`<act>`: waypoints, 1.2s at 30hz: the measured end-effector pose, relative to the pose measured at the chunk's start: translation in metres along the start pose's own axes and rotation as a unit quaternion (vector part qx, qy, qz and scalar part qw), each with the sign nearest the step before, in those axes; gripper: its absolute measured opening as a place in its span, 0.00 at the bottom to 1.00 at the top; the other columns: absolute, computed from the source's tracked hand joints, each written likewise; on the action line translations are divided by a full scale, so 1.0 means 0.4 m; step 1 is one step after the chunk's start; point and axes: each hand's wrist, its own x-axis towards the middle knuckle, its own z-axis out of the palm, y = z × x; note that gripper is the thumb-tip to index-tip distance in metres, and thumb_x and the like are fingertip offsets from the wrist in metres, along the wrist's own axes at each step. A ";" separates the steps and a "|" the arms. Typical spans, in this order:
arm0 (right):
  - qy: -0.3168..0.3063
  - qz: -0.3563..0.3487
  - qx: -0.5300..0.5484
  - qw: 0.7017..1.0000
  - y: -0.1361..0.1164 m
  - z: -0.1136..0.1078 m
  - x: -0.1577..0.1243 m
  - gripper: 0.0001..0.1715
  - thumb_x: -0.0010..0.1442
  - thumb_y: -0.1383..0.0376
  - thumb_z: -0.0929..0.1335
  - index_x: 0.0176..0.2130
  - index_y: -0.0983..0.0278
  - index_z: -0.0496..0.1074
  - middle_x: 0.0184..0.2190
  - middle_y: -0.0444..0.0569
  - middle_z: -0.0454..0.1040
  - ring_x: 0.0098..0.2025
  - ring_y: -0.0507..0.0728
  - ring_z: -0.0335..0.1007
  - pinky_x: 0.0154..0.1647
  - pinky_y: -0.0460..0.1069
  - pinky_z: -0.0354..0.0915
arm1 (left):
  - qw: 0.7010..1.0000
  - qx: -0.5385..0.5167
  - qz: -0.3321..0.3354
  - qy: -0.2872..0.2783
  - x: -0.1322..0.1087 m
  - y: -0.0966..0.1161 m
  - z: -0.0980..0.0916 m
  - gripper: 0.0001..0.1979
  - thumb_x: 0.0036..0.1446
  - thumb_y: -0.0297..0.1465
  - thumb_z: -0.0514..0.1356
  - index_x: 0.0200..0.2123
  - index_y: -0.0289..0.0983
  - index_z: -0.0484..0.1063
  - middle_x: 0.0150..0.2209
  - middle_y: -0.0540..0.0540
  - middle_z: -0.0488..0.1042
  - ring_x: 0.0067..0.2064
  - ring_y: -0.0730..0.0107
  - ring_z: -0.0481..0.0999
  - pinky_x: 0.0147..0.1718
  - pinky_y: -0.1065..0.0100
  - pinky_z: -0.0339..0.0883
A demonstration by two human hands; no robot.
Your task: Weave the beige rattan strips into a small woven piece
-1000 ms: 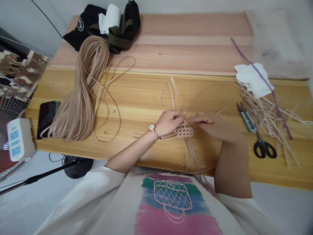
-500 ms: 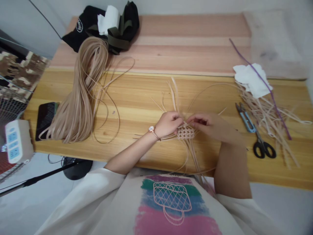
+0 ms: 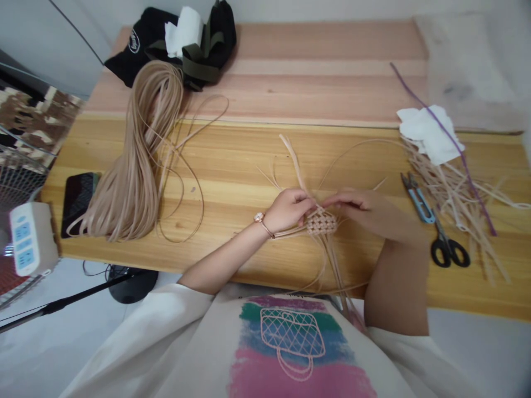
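A small beige woven piece [image 3: 322, 223] with a checkered knot pattern lies between my hands, loose strands running out from its sides. My left hand [image 3: 290, 211], with a bracelet watch [image 3: 259, 218] on the wrist, pinches its upper left edge between thumb and fingers. At the upper right edge, the fingertips of my right hand [image 3: 360, 209] are closed on a strand; the exact grip is small and partly hidden. Beyond my left hand, a bundle of strands [image 3: 292, 157] points up and away. More strands [image 3: 334, 265] hang toward my lap over the table's front edge.
At left lie a big beige cord hank [image 3: 136, 160], a phone [image 3: 77, 202] and a white power strip [image 3: 33, 237]. Blue snips [image 3: 418, 202], black-handled scissors [image 3: 448, 251], cut strands [image 3: 468, 204] and white tissue [image 3: 431, 132] lie right. A black bag [image 3: 145, 38] sits behind.
The woven piece has shifted slightly right and tilted, with both hands moving along. The strand bundle beyond my left hand now leans further left.
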 end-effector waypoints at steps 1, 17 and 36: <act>-0.002 0.007 0.006 1.000 0.001 0.002 -0.001 0.16 0.56 0.63 0.61 0.39 0.62 0.74 0.34 0.49 0.75 0.35 0.56 0.69 0.37 0.51 0.63 | 1.000 -0.008 -0.002 -0.001 0.000 0.001 0.000 0.10 0.53 0.27 0.54 0.20 0.32 0.65 0.16 0.55 0.64 0.15 0.81 0.64 0.17 0.76 0.55; -0.004 0.074 0.078 0.994 -0.021 0.011 0.002 0.19 0.53 0.51 0.67 0.30 0.65 0.72 0.20 0.42 0.66 0.23 0.49 0.57 0.23 0.45 0.54 | 0.997 -0.016 0.068 -0.042 -0.016 0.005 0.006 0.10 0.58 0.32 0.53 0.26 0.33 0.65 0.14 0.58 0.61 0.15 0.85 0.57 0.17 0.77 0.50; -0.032 0.085 0.129 0.988 0.006 0.009 0.006 0.21 0.50 0.49 0.69 0.32 0.65 0.74 0.24 0.46 0.72 0.25 0.50 0.62 0.25 0.45 0.58 | 0.961 -0.193 -0.007 -0.197 -0.004 -0.002 -0.035 0.12 0.45 0.23 0.59 0.36 0.32 0.65 0.20 0.55 0.69 0.15 0.86 0.59 0.16 0.78 0.50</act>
